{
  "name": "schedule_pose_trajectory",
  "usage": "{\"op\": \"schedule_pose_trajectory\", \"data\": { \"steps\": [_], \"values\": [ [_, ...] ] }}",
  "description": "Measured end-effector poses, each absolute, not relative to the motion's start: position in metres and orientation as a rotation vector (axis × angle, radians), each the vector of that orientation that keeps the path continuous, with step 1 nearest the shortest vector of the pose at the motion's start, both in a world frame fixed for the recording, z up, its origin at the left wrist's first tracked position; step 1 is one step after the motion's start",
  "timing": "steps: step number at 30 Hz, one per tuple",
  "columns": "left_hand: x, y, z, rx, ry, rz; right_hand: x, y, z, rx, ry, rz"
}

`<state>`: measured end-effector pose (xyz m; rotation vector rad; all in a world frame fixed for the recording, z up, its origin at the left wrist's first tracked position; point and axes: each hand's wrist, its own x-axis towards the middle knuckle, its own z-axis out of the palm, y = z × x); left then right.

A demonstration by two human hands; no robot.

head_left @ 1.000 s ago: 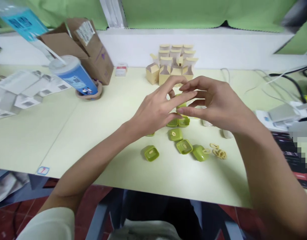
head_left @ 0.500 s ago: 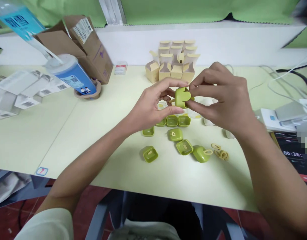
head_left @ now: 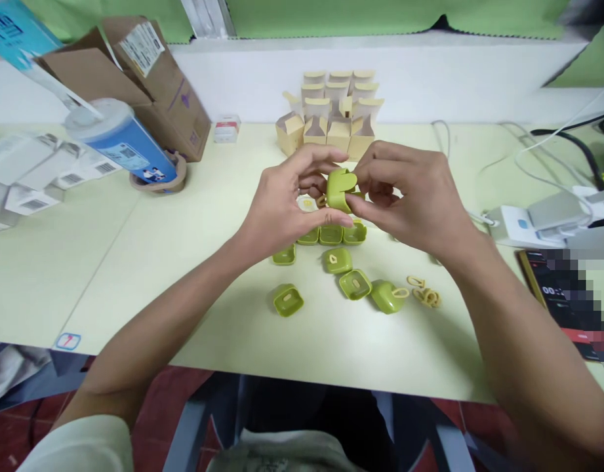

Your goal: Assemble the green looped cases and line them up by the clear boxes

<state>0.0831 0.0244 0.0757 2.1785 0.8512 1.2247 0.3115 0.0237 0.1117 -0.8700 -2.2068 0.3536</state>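
Above the table I hold a small green plastic case [head_left: 337,189] with a rounded flap on its near face. My left hand [head_left: 288,196] grips it from the left, thumb below and fingers above. A yellow loop [head_left: 322,200] sticks out by those fingers. Closed on the case's right side is my right hand [head_left: 408,195], thumb and fingers pinched at its open edge; what lies inside the pinch is partly hidden. Below are more green shells: an open one [head_left: 288,301], another open one [head_left: 355,285], and one with a loop [head_left: 387,297]. Loose yellow loops [head_left: 427,297] lie beside them.
Several open cream boxes [head_left: 338,131] stand against the wall, behind a row of green shells [head_left: 331,234]. At left are a blue cup [head_left: 134,147], a cardboard box [head_left: 176,105] and white boxes [head_left: 36,174]. A power strip [head_left: 515,225] and a phone [head_left: 552,288] lie at right.
The camera view has shifted a little. Both hands have come slightly lower with the green case, which is now tilted differently. The right fingers still pinch its right edge.
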Motion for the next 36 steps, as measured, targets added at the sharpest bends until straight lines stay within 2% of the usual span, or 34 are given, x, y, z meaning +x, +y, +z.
{"op": "schedule_pose_trajectory", "data": {
  "steps": [23,31,36],
  "values": [
    [0.086,0.025,0.086,2.079,0.766,1.121,0.336,0.012,0.126,-0.999,-2.254,0.245],
    [0.077,0.037,0.076,1.93,0.842,1.177,0.366,0.003,0.146,-0.994,-2.191,0.046],
    [0.075,0.038,0.08,1.903,0.86,1.207,0.415,-0.025,0.109,-0.952,-2.39,0.251]
  ]
}}
